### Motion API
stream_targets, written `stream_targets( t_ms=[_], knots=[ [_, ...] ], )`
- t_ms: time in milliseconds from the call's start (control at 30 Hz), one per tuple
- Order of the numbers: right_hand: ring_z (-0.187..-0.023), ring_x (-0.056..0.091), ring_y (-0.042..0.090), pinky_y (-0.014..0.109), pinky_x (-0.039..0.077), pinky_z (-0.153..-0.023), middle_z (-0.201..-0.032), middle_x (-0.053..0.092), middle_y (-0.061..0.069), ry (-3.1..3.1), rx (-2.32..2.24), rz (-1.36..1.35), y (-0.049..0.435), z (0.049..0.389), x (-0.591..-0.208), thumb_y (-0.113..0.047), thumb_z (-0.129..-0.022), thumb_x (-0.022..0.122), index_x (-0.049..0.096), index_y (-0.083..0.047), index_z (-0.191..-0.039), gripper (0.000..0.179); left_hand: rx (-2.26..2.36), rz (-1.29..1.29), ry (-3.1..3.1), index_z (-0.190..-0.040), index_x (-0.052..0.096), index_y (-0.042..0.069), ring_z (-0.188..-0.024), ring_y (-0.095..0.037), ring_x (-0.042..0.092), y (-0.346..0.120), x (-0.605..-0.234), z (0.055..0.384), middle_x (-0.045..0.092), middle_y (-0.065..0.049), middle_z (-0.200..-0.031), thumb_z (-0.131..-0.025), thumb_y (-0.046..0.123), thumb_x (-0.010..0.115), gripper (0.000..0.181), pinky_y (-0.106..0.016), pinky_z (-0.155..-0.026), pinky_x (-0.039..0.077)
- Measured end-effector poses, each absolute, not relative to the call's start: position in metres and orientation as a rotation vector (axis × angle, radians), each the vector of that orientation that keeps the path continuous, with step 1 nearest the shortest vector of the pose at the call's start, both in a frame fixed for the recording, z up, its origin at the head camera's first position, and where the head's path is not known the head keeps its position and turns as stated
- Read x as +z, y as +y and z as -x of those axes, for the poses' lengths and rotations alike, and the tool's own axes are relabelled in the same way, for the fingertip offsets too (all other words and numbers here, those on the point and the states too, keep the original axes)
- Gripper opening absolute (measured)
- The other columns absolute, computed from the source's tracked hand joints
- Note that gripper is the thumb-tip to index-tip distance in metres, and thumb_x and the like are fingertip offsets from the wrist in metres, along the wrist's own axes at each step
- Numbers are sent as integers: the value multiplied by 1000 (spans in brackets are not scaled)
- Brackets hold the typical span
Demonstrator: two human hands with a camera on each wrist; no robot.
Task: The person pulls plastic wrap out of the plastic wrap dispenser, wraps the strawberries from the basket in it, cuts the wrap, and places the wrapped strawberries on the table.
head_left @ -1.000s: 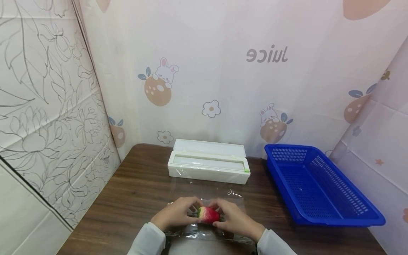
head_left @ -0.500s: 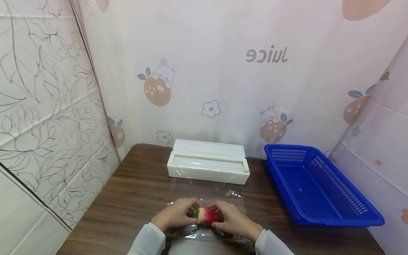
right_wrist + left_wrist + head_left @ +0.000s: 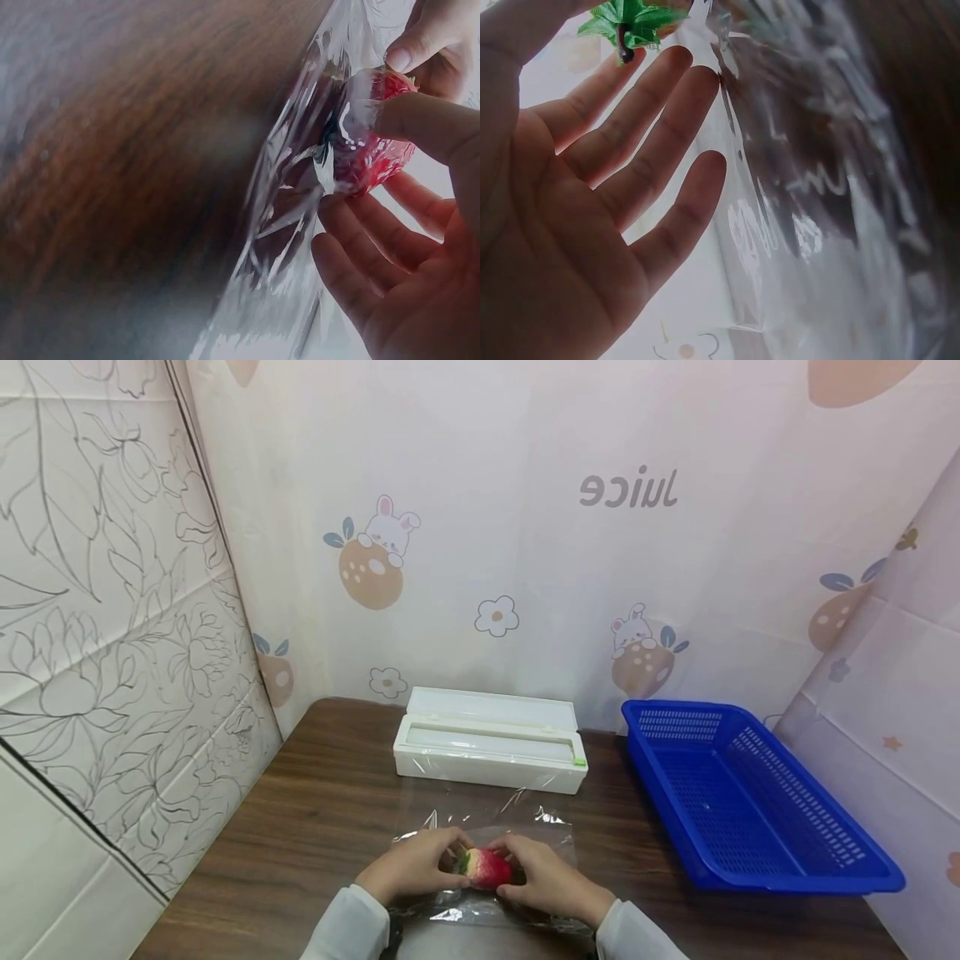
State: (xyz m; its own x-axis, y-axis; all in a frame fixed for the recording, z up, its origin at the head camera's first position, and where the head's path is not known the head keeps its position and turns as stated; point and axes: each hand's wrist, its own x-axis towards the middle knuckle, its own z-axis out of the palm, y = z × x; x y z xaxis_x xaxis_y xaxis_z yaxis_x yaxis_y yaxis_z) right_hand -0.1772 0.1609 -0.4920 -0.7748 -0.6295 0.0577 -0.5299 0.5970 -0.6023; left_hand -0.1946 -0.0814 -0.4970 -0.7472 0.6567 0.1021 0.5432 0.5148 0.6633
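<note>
A large red strawberry (image 3: 491, 868), yellowish toward its green leafy end, lies on its side between both hands. The left hand (image 3: 420, 862) holds its leafy end from the left, and the green leaves (image 3: 634, 22) show between thumb and fingers in the left wrist view. From the right, the right hand (image 3: 553, 878) grips the red tip, thumb on the near side and fingers on the far side. Clear plastic wrap (image 3: 457, 912) spreads beneath and around the hands. In the right wrist view, creased wrap (image 3: 289, 217) covers part of the strawberry.
Behind the hands stands a white wrap dispenser (image 3: 487, 770) with its lid (image 3: 491, 706) up and a small green cutter (image 3: 579, 762) at its right end; wrap runs forward from it. A blue plastic basket (image 3: 678, 835) sits at the right of the brown wooden table (image 3: 300, 827).
Both hands keep their hold on the strawberry, which has shifted very slightly left. New bright creases have appeared in the wrap between the hands and the dispenser.
</note>
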Motion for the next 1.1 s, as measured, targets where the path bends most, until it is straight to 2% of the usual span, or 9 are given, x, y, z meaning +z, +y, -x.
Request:
stream_targets(
  t_ms=[233, 433, 700, 800, 1000, 1100],
  knots=[
    [-95, 57, 7, 32, 55, -81, -110, 61, 0, 2645, -935, 1006, 161, 176, -491, -19, -78, 73, 51, -14, -122, 49, 1072, -1045, 2565, -113, 58, 15, -88, -7, 60, -84, -492, 192, 65, -1, -105, -79, 33, 73, 42, -28, -78, 54],
    [-99, 57, 9, 35, 54, -83, -115, 60, -1, 2644, -957, 1018, 166, 174, -490, -20, -78, 73, 49, -13, -125, 53, 1091, -1056, 2586, -121, 55, 11, -95, -14, 59, -93, -484, 189, 61, -7, -115, -79, 34, 72, 51, -30, -80, 54],
    [-99, 59, 18, 39, 54, -83, -115, 61, 7, 2723, -910, 1013, 185, 168, -489, -27, -79, 72, 49, -9, -126, 55, 1055, -1016, 2651, -126, 50, 11, -95, -17, 58, -108, -485, 184, 62, -10, -113, -78, 29, 73, 56, -33, -81, 54],
    [-97, 59, 18, 39, 55, -81, -113, 62, 8, 2762, -870, 1019, 191, 165, -488, -30, -79, 72, 50, -9, -125, 54, 1055, -1016, 2654, -120, 53, 9, -92, -15, 59, -113, -485, 183, 63, -8, -108, -78, 30, 74, 51, -32, -79, 54],
    [-93, 59, 15, 37, 55, -79, -106, 64, 4, 2797, -842, 1062, 197, 161, -485, -31, -79, 73, 53, -9, -120, 51, 1025, -1058, 2659, -97, 60, 15, -81, -9, 58, -118, -481, 181, 65, 1, -91, -78, 29, 74, 28, -28, -70, 54],
    [-93, 58, 13, 36, 54, -79, -104, 63, 3, 2787, -830, 1084, 200, 159, -485, -31, -79, 73, 55, -9, -116, 47, 1023, -1097, 2628, -90, 61, 16, -75, -5, 57, -118, -481, 180, 64, 4, -85, -77, 26, 74, 21, -23, -65, 53]
  ],
)
